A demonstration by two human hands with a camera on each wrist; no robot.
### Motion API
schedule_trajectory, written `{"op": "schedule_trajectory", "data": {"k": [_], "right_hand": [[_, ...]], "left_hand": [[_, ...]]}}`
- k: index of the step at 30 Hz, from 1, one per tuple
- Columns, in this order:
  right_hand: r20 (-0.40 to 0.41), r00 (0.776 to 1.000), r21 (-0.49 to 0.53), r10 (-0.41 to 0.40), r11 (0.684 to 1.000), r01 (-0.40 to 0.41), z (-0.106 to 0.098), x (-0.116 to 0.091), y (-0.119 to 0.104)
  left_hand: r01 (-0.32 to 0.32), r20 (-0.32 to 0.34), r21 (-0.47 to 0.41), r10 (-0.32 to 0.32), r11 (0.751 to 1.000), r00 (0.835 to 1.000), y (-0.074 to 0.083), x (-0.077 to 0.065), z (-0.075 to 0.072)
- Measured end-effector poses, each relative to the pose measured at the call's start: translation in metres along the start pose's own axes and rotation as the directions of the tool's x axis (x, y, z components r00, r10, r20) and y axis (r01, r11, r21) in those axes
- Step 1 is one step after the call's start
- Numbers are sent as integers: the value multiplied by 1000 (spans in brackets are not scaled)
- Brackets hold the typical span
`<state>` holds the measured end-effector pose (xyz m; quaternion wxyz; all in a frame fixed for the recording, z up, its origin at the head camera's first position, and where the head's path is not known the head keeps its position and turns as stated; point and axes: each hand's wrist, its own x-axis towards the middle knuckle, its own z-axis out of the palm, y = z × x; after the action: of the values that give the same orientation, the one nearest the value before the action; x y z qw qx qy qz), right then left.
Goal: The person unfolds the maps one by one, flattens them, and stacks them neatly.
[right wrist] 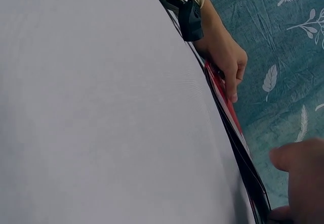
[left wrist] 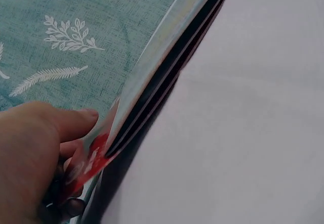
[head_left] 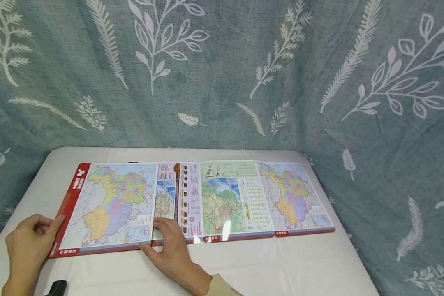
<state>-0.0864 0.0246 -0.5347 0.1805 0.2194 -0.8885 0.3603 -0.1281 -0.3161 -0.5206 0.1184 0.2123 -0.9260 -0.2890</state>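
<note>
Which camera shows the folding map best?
The head view: the folding map lies spread out there, printed side showing. The left wrist view shows it at a steep slant, its red end in the left hand; the right wrist view, mostly its edge.

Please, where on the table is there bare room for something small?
The widest bare table lies in front of the map, right of the right hand. A narrow strip runs behind the map. Crowded: the left end, with the left hand and a black device.
</note>
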Motion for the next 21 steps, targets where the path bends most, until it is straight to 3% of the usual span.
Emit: {"op": "schedule_trajectory", "data": {"k": [10,21], "right_hand": [[-45,999,12,10,1000,-9,-9,-3,8],[-64,998,18,24,1000,-23,-15,-7,15]], "left_hand": [[-133,-18,-20,132,991,991,3,-2,2],[-223,-15,-51,223,973,975,8,-11,7]]}}
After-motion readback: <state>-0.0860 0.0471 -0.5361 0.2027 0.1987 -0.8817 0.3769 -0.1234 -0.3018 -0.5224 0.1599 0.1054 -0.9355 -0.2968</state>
